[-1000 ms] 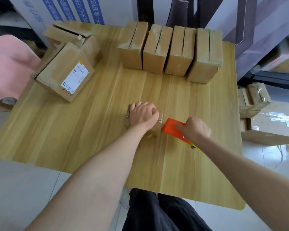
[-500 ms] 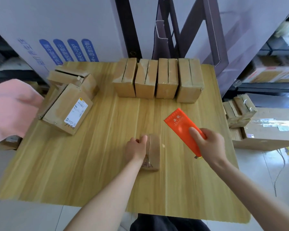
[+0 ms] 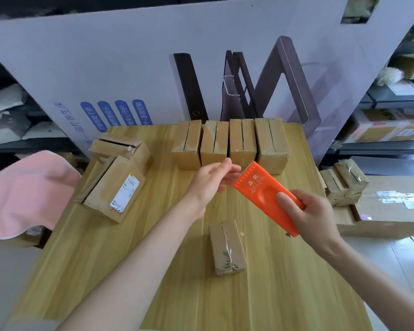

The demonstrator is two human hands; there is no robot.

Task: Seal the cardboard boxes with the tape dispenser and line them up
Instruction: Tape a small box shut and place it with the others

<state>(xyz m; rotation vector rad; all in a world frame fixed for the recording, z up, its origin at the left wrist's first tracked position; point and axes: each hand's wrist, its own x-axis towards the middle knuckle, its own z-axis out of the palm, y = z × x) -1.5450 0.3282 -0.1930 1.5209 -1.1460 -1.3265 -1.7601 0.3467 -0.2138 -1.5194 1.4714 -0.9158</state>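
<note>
Gripping the orange tape dispenser (image 3: pixel 261 192), the right hand (image 3: pixel 313 218) should hold steady while the loose-fingered left hand (image 3: pixel 208 185) pulls tape straight.

Small box (image 3: pixel 227 247) before box row (image 3: pixel 228 143)

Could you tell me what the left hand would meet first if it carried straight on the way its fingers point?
The left hand would most likely meet the toothed end of the orange tape dispenser, held by the right hand; depth is unclear.
</note>
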